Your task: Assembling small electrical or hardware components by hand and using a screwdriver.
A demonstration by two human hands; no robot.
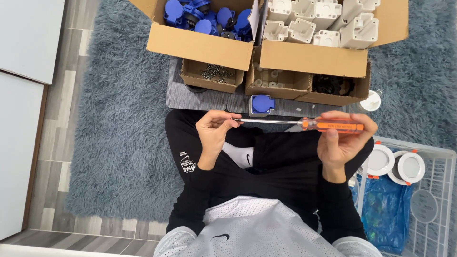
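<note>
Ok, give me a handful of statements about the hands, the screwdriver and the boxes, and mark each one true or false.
1. The right hand holds the orange handle of the screwdriver. True.
2. The left hand rests flat on the rug. False: its fingers pinch the tip end of the metal shaft.
3. The screwdriver points straight up. False: it lies roughly level between the two hands.
4. The cardboard box of blue parts stands left of the box of white parts. True.
5. A single blue-lidded part sits on the grey mat beyond the hands. True.
6. The white wire basket holds blue caps. False: it holds round white discs and a blue bag.
</note>
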